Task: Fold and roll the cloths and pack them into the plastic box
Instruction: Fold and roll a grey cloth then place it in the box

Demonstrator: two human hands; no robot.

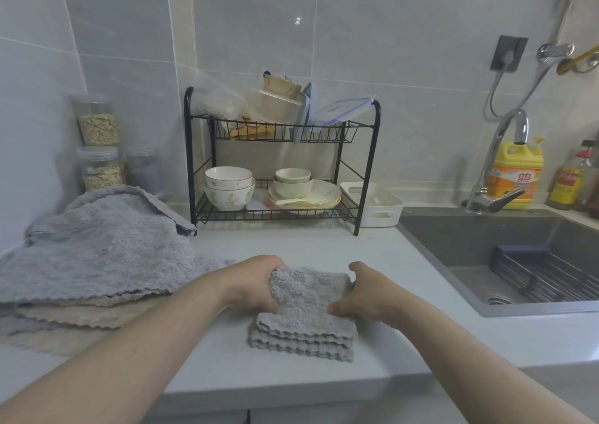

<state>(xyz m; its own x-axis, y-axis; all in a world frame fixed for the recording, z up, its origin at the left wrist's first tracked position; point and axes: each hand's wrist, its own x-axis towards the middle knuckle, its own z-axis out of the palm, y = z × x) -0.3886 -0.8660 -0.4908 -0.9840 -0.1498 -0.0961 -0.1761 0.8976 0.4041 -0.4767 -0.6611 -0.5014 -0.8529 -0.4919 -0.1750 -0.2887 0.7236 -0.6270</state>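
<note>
One folded grey cloth (303,307) is gripped by both hands (256,282) (363,292) for rolling, while the pile (97,261) and white box (372,204) are left untouched.

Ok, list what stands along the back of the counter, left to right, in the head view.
stacked jars → black dish rack → white plastic box → yellow detergent bottle

Grey tiled wall (389,34), white counter (291,242), sink (486,235)
</note>
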